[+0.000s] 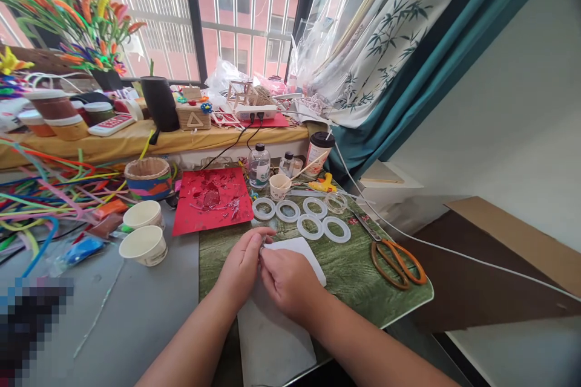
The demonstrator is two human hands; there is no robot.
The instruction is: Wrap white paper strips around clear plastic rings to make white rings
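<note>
My left hand point(245, 260) and my right hand point(290, 281) meet over the front of the table, fingers closed together around something small. Only a sliver of it shows between the fingertips, too little to name. Beneath them lies a white sheet point(276, 344), with another white piece point(299, 254) just beyond. Past my hands, several translucent ring molds point(336, 229) rest on the green wood-patterned mat point(363, 290). Off to the right is a pair of scissors point(397, 263) with orange handles. A red sheet point(190, 211) strewn with dark red flakes lies to the left.
Two paper cups point(143, 245) stand left, near colourful pipe cleaners point(59, 193). Behind the molds are a clear bottle point(259, 166), a small cup point(280, 186) with a stick, a lidded drink cup point(319, 151) and a yellow glue gun point(323, 183). A white cable point(436, 245) crosses the right side.
</note>
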